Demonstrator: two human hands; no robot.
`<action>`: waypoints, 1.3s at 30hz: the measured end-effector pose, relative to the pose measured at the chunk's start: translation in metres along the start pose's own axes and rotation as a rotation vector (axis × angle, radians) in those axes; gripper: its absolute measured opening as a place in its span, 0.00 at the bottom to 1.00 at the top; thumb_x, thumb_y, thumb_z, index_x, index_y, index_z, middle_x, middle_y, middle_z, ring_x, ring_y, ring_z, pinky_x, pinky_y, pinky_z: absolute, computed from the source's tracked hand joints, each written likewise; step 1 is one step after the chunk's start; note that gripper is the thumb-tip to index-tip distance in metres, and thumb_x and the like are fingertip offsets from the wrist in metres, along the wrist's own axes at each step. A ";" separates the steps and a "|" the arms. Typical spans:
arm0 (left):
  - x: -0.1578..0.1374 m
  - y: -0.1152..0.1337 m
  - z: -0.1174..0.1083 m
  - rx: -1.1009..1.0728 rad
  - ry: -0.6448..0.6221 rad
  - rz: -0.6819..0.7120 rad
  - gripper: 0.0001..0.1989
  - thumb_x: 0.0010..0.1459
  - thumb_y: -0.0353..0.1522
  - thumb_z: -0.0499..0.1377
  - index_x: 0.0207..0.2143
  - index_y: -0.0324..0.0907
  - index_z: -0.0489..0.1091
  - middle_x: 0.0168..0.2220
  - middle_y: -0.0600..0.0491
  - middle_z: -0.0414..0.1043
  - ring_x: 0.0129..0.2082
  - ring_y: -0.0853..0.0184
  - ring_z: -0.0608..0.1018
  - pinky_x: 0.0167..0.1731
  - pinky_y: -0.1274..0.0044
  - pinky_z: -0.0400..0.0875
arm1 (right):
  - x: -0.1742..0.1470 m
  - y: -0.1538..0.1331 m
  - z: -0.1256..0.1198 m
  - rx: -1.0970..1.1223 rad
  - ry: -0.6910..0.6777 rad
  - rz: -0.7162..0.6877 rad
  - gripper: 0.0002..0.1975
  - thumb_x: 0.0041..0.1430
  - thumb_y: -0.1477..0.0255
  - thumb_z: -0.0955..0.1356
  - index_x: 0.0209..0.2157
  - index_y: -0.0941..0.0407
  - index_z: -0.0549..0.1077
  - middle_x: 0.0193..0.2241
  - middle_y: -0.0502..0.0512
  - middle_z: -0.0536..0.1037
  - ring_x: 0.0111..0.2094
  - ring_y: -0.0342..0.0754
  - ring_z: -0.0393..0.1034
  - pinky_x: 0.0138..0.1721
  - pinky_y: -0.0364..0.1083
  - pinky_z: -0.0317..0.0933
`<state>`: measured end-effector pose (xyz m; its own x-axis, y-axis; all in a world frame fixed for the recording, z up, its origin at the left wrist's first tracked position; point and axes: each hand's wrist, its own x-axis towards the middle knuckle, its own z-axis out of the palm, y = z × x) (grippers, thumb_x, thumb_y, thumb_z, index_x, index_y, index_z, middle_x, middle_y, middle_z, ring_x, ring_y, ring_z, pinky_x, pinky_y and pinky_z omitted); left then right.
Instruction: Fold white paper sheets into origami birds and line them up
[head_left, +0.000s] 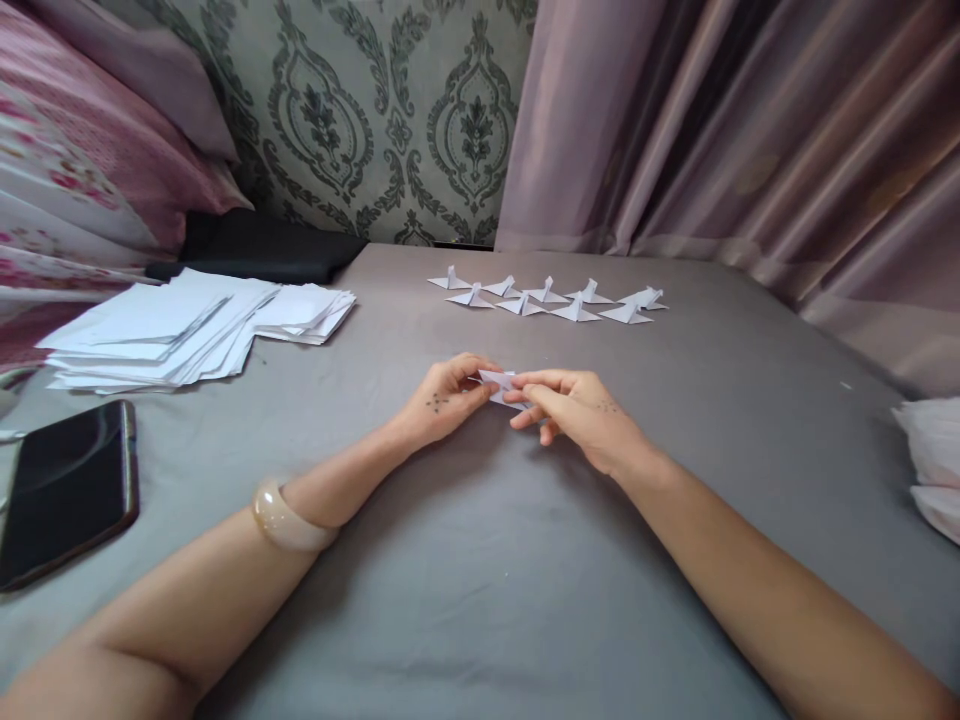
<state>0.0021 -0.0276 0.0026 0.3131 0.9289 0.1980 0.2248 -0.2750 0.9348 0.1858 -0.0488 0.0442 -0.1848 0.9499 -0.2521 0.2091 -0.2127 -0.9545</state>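
Between my two hands is a small piece of folded white paper (498,379), held just above the grey cloth surface. My left hand (448,398) pinches its left end between thumb and fingers. From the other side, my right hand (577,408) grips the right end with thumb and forefinger, its lower fingers loosely curled below. The fingers cover part of the paper, so its full shape is hidden. Beyond the hands, several folded paper birds (578,307) stand in two rows.
Stacked white paper sheets (157,335) lie at the left, with a black folded item (262,247) behind them. A dark phone (71,490) rests at the left edge. Curtains (675,120) hang at the back right, and a whitish bundle (934,455) sits at the right edge.
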 end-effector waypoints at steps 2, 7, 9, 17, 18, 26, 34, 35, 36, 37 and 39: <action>0.000 0.002 -0.002 0.004 0.003 -0.055 0.12 0.57 0.35 0.58 0.42 0.38 0.73 0.38 0.48 0.76 0.36 0.67 0.76 0.39 0.74 0.71 | 0.002 0.000 -0.005 -0.120 0.056 -0.060 0.10 0.52 0.70 0.67 0.36 0.58 0.76 0.35 0.58 0.80 0.25 0.44 0.73 0.18 0.40 0.59; 0.001 0.010 -0.005 0.086 0.005 -0.016 0.12 0.57 0.35 0.58 0.41 0.39 0.74 0.37 0.49 0.77 0.34 0.67 0.76 0.37 0.75 0.69 | 0.013 0.009 -0.012 -0.362 0.146 -0.376 0.13 0.50 0.68 0.70 0.39 0.54 0.76 0.37 0.54 0.78 0.30 0.43 0.71 0.31 0.43 0.65; 0.003 0.011 -0.005 0.131 -0.014 0.047 0.11 0.57 0.34 0.58 0.40 0.39 0.74 0.39 0.49 0.77 0.37 0.67 0.76 0.39 0.76 0.69 | 0.019 0.015 -0.010 -0.402 0.132 -0.453 0.12 0.50 0.68 0.70 0.39 0.54 0.76 0.40 0.54 0.77 0.30 0.42 0.70 0.34 0.44 0.65; 0.010 0.008 -0.001 -0.195 0.077 0.001 0.17 0.54 0.40 0.61 0.42 0.36 0.71 0.35 0.48 0.76 0.34 0.68 0.76 0.38 0.75 0.70 | 0.023 0.018 -0.001 -0.088 0.084 -0.224 0.12 0.49 0.64 0.71 0.34 0.57 0.74 0.29 0.53 0.78 0.25 0.42 0.68 0.24 0.42 0.60; 0.009 0.008 -0.001 -0.201 0.094 -0.021 0.18 0.54 0.41 0.61 0.41 0.36 0.72 0.35 0.49 0.76 0.34 0.68 0.75 0.38 0.75 0.70 | 0.022 0.018 -0.001 -0.045 0.084 -0.184 0.13 0.49 0.63 0.71 0.34 0.57 0.73 0.28 0.53 0.77 0.24 0.41 0.68 0.22 0.41 0.58; 0.007 -0.005 -0.004 0.141 -0.096 -0.052 0.13 0.56 0.40 0.59 0.33 0.38 0.74 0.37 0.49 0.74 0.33 0.68 0.75 0.35 0.76 0.69 | 0.028 0.038 0.001 -0.445 0.188 -0.225 0.06 0.52 0.67 0.69 0.30 0.56 0.75 0.27 0.52 0.77 0.27 0.44 0.69 0.31 0.45 0.62; 0.004 -0.004 0.005 0.503 -0.081 0.076 0.06 0.57 0.31 0.56 0.31 0.39 0.73 0.38 0.49 0.70 0.33 0.68 0.72 0.37 0.74 0.68 | 0.030 0.037 -0.014 -0.786 0.043 -0.397 0.06 0.57 0.69 0.67 0.32 0.53 0.77 0.35 0.53 0.75 0.33 0.45 0.68 0.36 0.45 0.60; 0.004 -0.005 0.006 0.509 -0.071 0.061 0.06 0.56 0.31 0.57 0.31 0.39 0.73 0.38 0.49 0.69 0.33 0.68 0.72 0.38 0.74 0.68 | 0.031 0.037 -0.016 -0.782 0.019 -0.397 0.06 0.58 0.69 0.66 0.32 0.53 0.77 0.35 0.52 0.74 0.33 0.45 0.68 0.37 0.45 0.60; 0.004 -0.005 0.007 0.509 -0.061 0.041 0.06 0.56 0.31 0.57 0.30 0.39 0.73 0.38 0.49 0.69 0.33 0.68 0.72 0.38 0.73 0.69 | 0.033 0.037 -0.017 -0.778 0.004 -0.396 0.07 0.58 0.69 0.66 0.32 0.53 0.77 0.35 0.52 0.74 0.33 0.45 0.68 0.37 0.45 0.60; 0.005 -0.006 0.007 0.506 -0.050 0.020 0.06 0.56 0.31 0.57 0.29 0.39 0.72 0.38 0.49 0.68 0.33 0.68 0.72 0.38 0.73 0.69 | 0.034 0.037 -0.018 -0.777 -0.003 -0.394 0.07 0.58 0.69 0.66 0.32 0.53 0.76 0.35 0.52 0.74 0.34 0.45 0.68 0.38 0.45 0.60; 0.006 -0.008 0.008 0.499 -0.028 -0.018 0.06 0.55 0.32 0.58 0.28 0.39 0.72 0.38 0.48 0.68 0.34 0.67 0.72 0.39 0.72 0.69 | 0.036 0.037 -0.018 -0.778 0.000 -0.391 0.07 0.59 0.68 0.66 0.32 0.53 0.76 0.36 0.53 0.73 0.36 0.45 0.69 0.40 0.46 0.60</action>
<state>0.0099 -0.0216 -0.0061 0.3287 0.9292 0.1688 0.6419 -0.3509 0.6818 0.2042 -0.0179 0.0025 -0.3806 0.9220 0.0705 0.7274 0.3456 -0.5928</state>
